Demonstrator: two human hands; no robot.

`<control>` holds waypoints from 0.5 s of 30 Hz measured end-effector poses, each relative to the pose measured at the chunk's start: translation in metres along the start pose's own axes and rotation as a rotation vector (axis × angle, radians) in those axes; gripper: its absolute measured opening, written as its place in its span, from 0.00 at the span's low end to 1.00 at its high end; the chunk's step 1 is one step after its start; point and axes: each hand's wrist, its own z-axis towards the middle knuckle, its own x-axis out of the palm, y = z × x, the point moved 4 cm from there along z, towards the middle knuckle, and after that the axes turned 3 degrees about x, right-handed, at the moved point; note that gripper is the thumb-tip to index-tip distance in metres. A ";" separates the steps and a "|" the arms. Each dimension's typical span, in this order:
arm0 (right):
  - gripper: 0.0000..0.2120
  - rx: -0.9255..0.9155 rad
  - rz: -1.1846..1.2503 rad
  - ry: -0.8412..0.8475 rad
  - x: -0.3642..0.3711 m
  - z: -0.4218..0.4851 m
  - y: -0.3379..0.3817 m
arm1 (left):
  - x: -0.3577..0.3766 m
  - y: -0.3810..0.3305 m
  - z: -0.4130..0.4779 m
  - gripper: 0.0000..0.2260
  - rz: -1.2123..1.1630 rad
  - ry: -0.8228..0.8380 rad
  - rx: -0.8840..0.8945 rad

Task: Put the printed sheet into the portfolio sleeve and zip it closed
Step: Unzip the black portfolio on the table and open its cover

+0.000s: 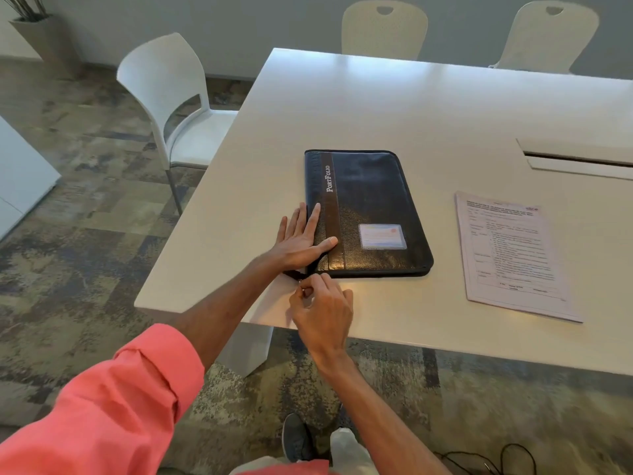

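While the head camera looks down over a white bench (428, 108), a black portfolio (373, 207) lies flat and closed near its front left corner, with the word "PortFolio" printed along a brown strip and a small clear card window (382, 236) on the cover. The left hand (301, 240) rests flat on the portfolio's near left edge, fingers (313, 217) spread and straight, thumb stretched across the cover; it presses rather than grips. Just in front of the portfolio's near left corner, the right hand (322, 308) is curled, its fingertips (306, 292) pinched together on a small dark zipper pull (297, 276) that sticks out from that corner. The printed sheet (513, 258) lies on the bench to the right of the portfolio, well apart from it and untouched, its text side up. A pink sleeve (113, 399) covers the left upper arm, rolled back above the forearm. White chairs (178, 104) stand along the bench's left and far sides. Below the bench edge a grey shoe (296, 438) shows on patterned carpet (85, 234).
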 end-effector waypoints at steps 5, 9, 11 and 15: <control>0.04 -0.044 -0.023 -0.017 -0.006 0.001 -0.007 | 0.000 0.001 0.000 0.43 -0.025 -0.007 0.014; 0.14 -0.046 -0.013 -0.041 -0.022 0.010 -0.017 | 0.000 0.002 0.000 0.44 -0.059 -0.063 0.025; 0.15 -0.022 0.022 -0.090 -0.036 0.026 -0.028 | -0.002 0.001 0.000 0.47 -0.099 -0.108 0.033; 0.06 0.072 0.050 -0.246 -0.079 0.077 -0.065 | -0.011 -0.008 0.006 0.46 -0.200 -0.186 0.055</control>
